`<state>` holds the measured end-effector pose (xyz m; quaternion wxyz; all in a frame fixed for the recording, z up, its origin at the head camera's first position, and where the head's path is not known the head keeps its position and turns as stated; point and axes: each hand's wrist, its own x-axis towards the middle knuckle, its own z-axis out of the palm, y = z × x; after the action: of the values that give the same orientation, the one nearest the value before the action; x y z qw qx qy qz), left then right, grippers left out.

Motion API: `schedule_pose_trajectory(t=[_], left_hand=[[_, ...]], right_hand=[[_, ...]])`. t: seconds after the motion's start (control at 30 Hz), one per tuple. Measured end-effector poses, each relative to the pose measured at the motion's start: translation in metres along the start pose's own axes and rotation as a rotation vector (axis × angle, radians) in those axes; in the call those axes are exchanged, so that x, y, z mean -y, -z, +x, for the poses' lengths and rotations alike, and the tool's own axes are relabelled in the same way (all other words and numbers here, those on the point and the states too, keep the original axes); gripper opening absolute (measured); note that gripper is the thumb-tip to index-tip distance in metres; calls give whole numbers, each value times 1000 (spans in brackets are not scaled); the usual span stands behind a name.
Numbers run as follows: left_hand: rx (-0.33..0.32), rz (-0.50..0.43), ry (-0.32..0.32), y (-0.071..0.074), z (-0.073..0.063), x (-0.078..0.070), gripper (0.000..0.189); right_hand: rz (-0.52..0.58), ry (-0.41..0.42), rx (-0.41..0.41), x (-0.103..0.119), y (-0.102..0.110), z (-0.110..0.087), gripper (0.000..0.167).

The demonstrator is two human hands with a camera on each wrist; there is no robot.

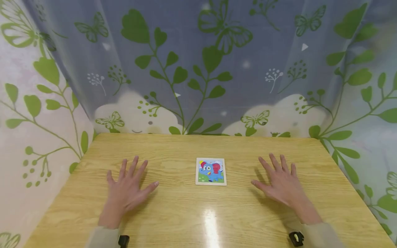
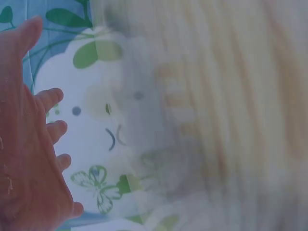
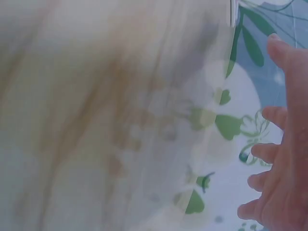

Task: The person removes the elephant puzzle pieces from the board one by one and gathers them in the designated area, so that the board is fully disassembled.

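Note:
A small square elephant picture puzzle (image 1: pixel 211 172) with a pale frame lies flat on the wooden table, between the two hands. To its left, the left hand (image 1: pixel 127 191) is palm down with fingers and thumb spread, holding nothing. The right hand (image 1: pixel 280 186) mirrors it on the other side, fingers fanned out and thumb pointing toward the puzzle. Shadows fall on the wood beside both hands. At the left border of the left wrist view appears the left hand (image 2: pixel 33 144); the right hand (image 3: pixel 284 159) fills the right border of the right wrist view.
The wooden table (image 1: pixel 173 213) has its far edge against a blue-grey curtain (image 1: pixel 192 69) printed with leaves, butterflies and clouds. Pale leaf-patterned fabric hangs at both sides. Dark wrist devices sit at the left cuff (image 1: pixel 103 237) and right cuff (image 1: pixel 322 236).

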<state>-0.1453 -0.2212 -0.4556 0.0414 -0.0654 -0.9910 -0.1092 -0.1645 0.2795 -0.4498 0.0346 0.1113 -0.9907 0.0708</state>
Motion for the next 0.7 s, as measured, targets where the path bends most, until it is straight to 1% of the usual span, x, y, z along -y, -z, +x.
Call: schedule_pose_trajectory(t=[0.17,0.43,0.7], left_hand=[[-12,-40,-51,-8,8,-12,86],[24,-148,-154,-14,22,-37,79],[56,-167,-217,-17,35,-63,77]], right_hand=[[32,34,14,14,-6,11,87],[63,81,30,34,-13,25,85],[128,133,55,50,-21,39,82]])
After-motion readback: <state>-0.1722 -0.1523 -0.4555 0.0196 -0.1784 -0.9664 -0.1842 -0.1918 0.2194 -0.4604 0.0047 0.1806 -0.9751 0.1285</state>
